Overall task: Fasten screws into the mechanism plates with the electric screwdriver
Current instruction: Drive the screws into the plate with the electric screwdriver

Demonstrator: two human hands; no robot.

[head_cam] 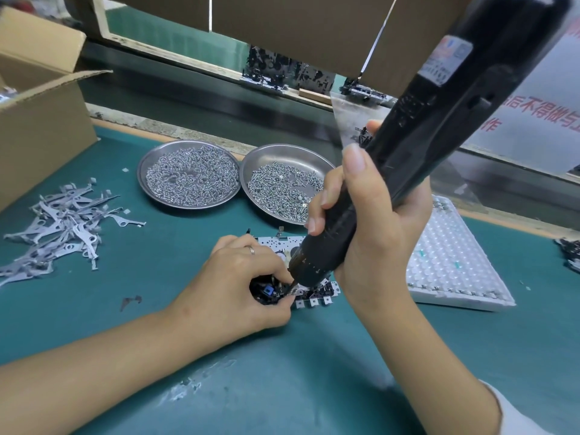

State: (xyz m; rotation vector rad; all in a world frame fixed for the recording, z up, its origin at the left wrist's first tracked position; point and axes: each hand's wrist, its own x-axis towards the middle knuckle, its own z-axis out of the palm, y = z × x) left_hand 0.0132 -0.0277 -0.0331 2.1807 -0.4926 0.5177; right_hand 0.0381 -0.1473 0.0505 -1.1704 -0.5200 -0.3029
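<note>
While the right hand (370,233) grips the black electric screwdriver (417,146) around its lower barrel, fingers wrapped and thumb lying along the body, the tool leans up and to the right, with its bit tip (293,285) down on the mechanism plate (309,296). Left hand (241,287) is curled over the plate's left end, fingers pinching a black part with a small blue piece (268,290) right beside the bit; a ring (252,250) shows on one finger. Plate lies flat on the green mat (157,309) at centre, between the two hands, mostly hidden by them; its white perforated top edge and a row of small metal tabs along the near edge are visible. Whether a screw sits under the bit cannot be told. Behind the plate, two round steel dishes stand touching: the left dish (144,171) holds a dense layer of small screws, the right dish (282,150) a thinner heap of slightly larger screws. Loose pile of flat grey metal levers (59,224) lies on the mat at left; one dark lever (130,302) lies apart, nearer the left wrist. White dimpled tray (455,265) sits to the right of the right hand. Open cardboard box (40,120) stands at far left.
</note>
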